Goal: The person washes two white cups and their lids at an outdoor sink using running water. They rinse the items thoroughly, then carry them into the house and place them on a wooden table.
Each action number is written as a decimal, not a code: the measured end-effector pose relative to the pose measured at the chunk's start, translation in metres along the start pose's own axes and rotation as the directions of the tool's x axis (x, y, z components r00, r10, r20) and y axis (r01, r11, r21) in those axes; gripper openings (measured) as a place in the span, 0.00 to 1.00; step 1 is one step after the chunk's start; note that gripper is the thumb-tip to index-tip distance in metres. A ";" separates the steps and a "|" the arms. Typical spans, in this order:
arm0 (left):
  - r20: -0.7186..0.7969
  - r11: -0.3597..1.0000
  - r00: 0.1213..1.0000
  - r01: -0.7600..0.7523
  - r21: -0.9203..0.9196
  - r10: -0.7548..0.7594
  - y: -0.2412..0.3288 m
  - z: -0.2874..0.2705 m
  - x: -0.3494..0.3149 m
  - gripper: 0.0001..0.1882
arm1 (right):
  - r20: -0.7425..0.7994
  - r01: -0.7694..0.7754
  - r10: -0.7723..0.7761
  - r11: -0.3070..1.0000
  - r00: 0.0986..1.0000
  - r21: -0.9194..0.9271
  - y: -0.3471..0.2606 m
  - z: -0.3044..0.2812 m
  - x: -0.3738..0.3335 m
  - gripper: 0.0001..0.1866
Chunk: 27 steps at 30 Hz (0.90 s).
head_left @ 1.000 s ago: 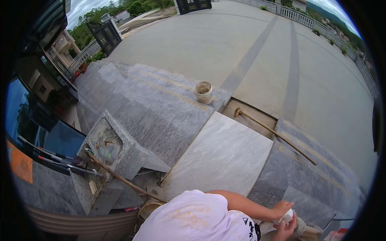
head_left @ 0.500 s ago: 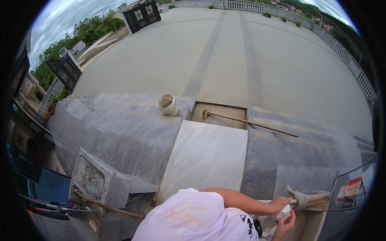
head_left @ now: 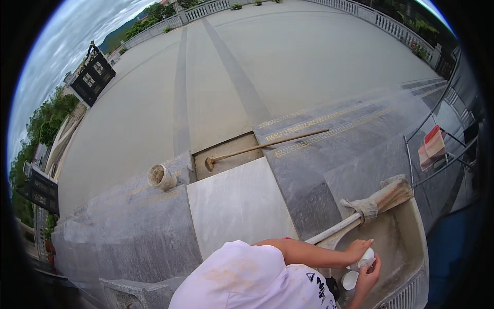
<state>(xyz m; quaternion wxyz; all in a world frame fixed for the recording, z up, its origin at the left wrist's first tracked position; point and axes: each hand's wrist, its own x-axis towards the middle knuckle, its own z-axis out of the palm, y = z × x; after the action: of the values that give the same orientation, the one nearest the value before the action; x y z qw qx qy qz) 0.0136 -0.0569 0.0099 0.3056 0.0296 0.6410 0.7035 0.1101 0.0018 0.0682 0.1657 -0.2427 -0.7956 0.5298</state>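
Observation:
Over a stone sink (head_left: 419, 232), both my hands hold a small white cup (head_left: 366, 258). My left hand (head_left: 356, 250) grips it from the far side, its arm reaching across from the left. My right hand (head_left: 369, 275) has its fingers around the near side of the same cup. A second white cup (head_left: 350, 279) sits just below my hands, at the sink's left side. Part of the held cup is hidden by my fingers.
A grey rag (head_left: 363, 207) hangs over a pale pole at the sink's far edge. Beyond lie a white slab (head_left: 239, 203), a long-handled tool (head_left: 267, 146) and a dirty bucket (head_left: 161, 177). A metal rack (head_left: 437, 172) with a red-and-pink cloth stands at right.
The view has swung to the right, so more of the sink shows, with its ridged washing board. Both hands stay on the cup, whose angle looks slightly different.

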 end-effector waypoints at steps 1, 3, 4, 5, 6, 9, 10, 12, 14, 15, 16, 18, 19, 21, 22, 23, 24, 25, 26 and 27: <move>0.044 0.999 0.999 0.026 -0.019 -0.025 -0.005 0.008 0.002 0.29 | -0.004 -0.054 0.054 0.998 0.999 0.017 -0.008 -0.006 -0.003 0.28; 0.111 0.994 0.991 0.086 -0.061 -0.079 -0.006 0.010 0.004 0.29 | -0.040 -0.099 0.099 0.995 0.994 0.008 -0.014 -0.007 -0.007 0.29; 0.121 0.990 0.987 0.113 -0.089 -0.102 -0.009 0.006 0.007 0.28 | -0.048 -0.132 0.132 0.991 0.990 -0.001 -0.019 0.000 -0.003 0.30; 0.140 0.982 0.981 0.149 -0.118 -0.132 -0.012 0.007 0.011 0.28 | -0.114 -0.101 0.095 0.994 0.989 -0.040 -0.003 0.002 0.001 0.29; 0.161 0.973 0.974 0.183 -0.137 -0.161 -0.012 0.010 0.013 0.27 | -0.182 -0.113 0.094 0.989 0.979 -0.096 0.000 0.001 0.004 0.27; 0.247 0.947 0.939 0.282 -0.156 -0.239 -0.002 0.021 0.014 0.26 | -0.315 -0.141 0.090 0.980 0.945 -0.143 0.008 -0.010 0.005 0.24; 0.275 0.937 0.923 0.317 -0.145 -0.270 0.005 0.027 0.010 0.25 | -0.319 -0.178 0.120 0.971 0.940 -0.160 0.007 -0.018 0.003 0.25; 0.308 0.934 0.907 0.337 -0.120 -0.288 0.014 0.035 0.006 0.24 | -0.318 -0.208 0.194 0.978 0.928 -0.011 0.011 -0.030 -0.005 0.25; 0.325 0.938 0.898 0.338 -0.077 -0.297 0.010 0.038 0.004 0.24 | -0.283 -0.213 0.235 0.971 0.930 0.106 0.014 -0.035 -0.013 0.25; 0.327 0.928 0.887 0.366 -0.069 -0.326 0.009 0.039 0.005 0.23 | -0.267 -0.216 0.249 0.965 0.931 0.148 0.017 -0.036 -0.016 0.25; 0.327 0.917 0.877 0.393 -0.063 -0.353 0.008 0.041 0.005 0.23 | -0.250 -0.216 0.260 0.958 0.933 0.189 0.020 -0.037 -0.018 0.25; 0.343 0.919 0.872 0.390 -0.061 -0.348 0.000 0.039 0.010 0.23 | -0.300 -0.235 0.252 0.968 0.920 0.093 0.023 -0.028 -0.016 0.26; 0.344 0.915 0.870 0.399 -0.068 -0.353 -0.004 0.039 0.011 0.23 | -0.322 -0.244 0.245 0.969 0.915 0.042 0.024 -0.024 -0.014 0.26; 0.335 0.915 0.873 0.397 -0.071 -0.353 -0.006 0.036 0.014 0.23 | -0.359 -0.256 0.240 0.967 0.902 0.005 0.026 -0.020 -0.008 0.27; 0.332 0.911 0.868 0.408 -0.052 -0.370 -0.007 0.035 0.015 0.24 | -0.369 -0.261 0.238 0.965 0.899 -0.014 0.028 -0.020 -0.008 0.27; 0.328 0.915 0.870 0.401 -0.036 -0.368 -0.005 0.036 0.016 0.24 | -0.383 -0.261 0.229 0.965 0.895 -0.034 0.029 -0.020 -0.005 0.27; 0.323 0.919 0.873 0.394 -0.022 -0.366 -0.002 0.037 0.016 0.24 | -0.367 -0.249 0.238 0.968 0.899 0.016 0.032 -0.021 -0.004 0.27; 0.317 0.922 0.876 0.386 -0.008 -0.364 0.001 0.038 0.016 0.24 | -0.350 -0.237 0.245 0.969 0.904 0.067 0.038 -0.025 -0.003 0.26; 0.335 0.916 0.865 0.400 -0.010 -0.374 0.001 0.040 0.016 0.24 | -0.332 -0.234 0.258 0.966 0.907 0.113 0.044 -0.029 -0.005 0.26; 0.351 0.910 0.854 0.413 -0.012 -0.383 0.001 0.043 0.017 0.23 | -0.300 -0.213 0.260 0.960 0.918 0.180 0.046 -0.034 -0.006 0.26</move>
<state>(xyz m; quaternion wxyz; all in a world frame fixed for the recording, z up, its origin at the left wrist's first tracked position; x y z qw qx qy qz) 0.0181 -0.0112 0.0119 0.5517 0.0041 0.5392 0.6363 0.1428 0.0387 0.0387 0.2443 -0.4075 -0.6826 0.5552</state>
